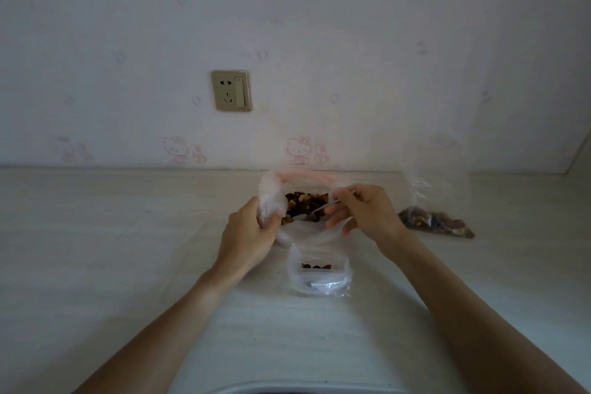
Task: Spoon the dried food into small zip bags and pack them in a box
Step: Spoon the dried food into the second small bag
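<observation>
A clear zip bag (pixel 271 192) with a pink seal strip stands open at the table's middle, with dark and yellow dried food (pixel 303 205) inside. My left hand (pixel 249 233) grips the bag's left edge. My right hand (pixel 364 211) pinches a metal spoon (pixel 319 209) whose bowl dips into the food. Just in front of the bag sits a small clear plastic box (pixel 316 275) holding a small filled zip bag with dried food.
A second, larger clear bag of dried food (pixel 438 221) lies on the table to the right. The pale table (pixel 128 249) meets a wall with a power socket (pixel 231 90). A white rounded edge (pixel 287 389) shows at the bottom.
</observation>
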Demonstrator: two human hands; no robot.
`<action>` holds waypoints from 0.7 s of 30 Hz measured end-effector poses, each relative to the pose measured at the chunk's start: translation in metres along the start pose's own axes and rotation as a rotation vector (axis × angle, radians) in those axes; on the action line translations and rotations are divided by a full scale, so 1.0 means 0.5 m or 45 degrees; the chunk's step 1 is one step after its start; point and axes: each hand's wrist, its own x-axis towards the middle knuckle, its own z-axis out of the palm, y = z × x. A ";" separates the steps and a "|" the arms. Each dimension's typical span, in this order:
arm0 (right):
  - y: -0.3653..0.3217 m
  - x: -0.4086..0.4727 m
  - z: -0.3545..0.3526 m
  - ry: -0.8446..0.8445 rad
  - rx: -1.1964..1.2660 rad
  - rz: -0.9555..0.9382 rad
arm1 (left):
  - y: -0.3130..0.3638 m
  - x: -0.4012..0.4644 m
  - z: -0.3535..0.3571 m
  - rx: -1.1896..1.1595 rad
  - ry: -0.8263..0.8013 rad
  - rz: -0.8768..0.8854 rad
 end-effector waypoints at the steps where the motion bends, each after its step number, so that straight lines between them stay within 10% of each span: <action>1: 0.005 -0.001 0.007 -0.009 0.028 0.029 | 0.001 0.000 0.000 -0.043 0.015 0.035; 21: 0.000 -0.013 0.000 0.109 0.456 0.354 | 0.011 -0.009 -0.008 -0.402 0.064 -0.045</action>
